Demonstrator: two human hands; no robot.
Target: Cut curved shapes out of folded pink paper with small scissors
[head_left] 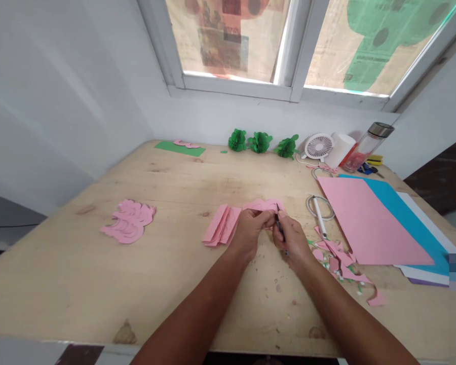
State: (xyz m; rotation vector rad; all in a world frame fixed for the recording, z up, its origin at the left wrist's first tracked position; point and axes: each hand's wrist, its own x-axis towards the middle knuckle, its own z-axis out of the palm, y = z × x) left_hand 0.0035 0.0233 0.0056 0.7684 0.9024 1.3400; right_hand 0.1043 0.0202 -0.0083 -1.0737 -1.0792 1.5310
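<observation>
My right hand (pixel 292 238) is closed around a slim black tool (pixel 281 230) with a pointed tip; its exact kind is hard to make out. Beside it, my left hand (pixel 251 225) pinches the near side of a pink paper piece (pixel 264 204) with a wavy edge. The fingers of both hands nearly meet over this paper and hide part of it. Just left of my left hand lies a folded pink paper (pixel 220 225) with standing pleats. Farther left, a stack of scalloped pink paper cutouts (pixel 131 220) rests on the wooden table (pixel 167 289).
Pink and green scraps (pixel 342 261) lie right of my right arm, below a white pen (pixel 319 217). Pink (pixel 372 223) and blue sheets (pixel 406 218) cover the right side. Green paper ornaments (pixel 260 142), a small fan (pixel 318 147) and a bottle (pixel 367 147) line the back.
</observation>
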